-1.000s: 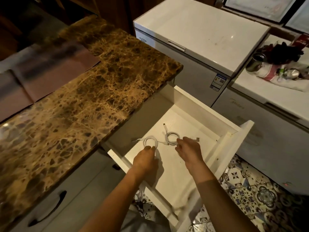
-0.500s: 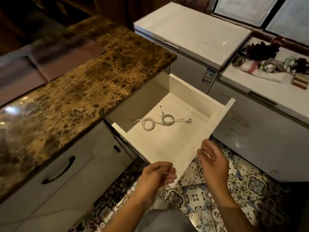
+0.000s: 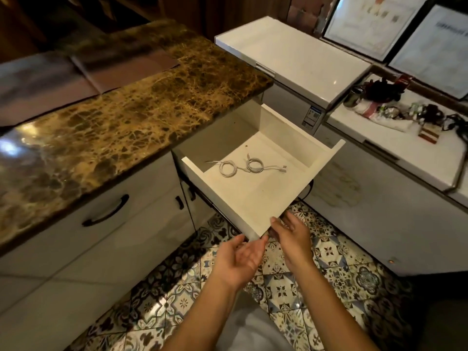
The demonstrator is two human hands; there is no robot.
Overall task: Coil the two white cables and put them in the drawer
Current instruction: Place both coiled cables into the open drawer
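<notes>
A white drawer (image 3: 253, 211) stands pulled out from under the marble counter. Two coiled white cables lie side by side on its floor: the left coil (image 3: 228, 169) and the right coil (image 3: 255, 165), whose plug end trails right. My left hand (image 3: 240, 259) hovers palm up, fingers spread, just below the drawer's near corner. My right hand (image 3: 291, 235) is at the same corner, its fingertips touching the drawer's front edge. Neither hand holds a cable.
A brown marble counter (image 3: 106, 138) runs along the left, with white cabinet fronts and black handles (image 3: 106, 214) below it. White chest freezers (image 3: 291, 54) stand behind and right of the drawer, one carrying clutter (image 3: 395, 107). Patterned floor tiles (image 3: 329, 274) lie underfoot.
Both hands left the coils in the drawer and drew back to its front corner. The view pulled back and up.
</notes>
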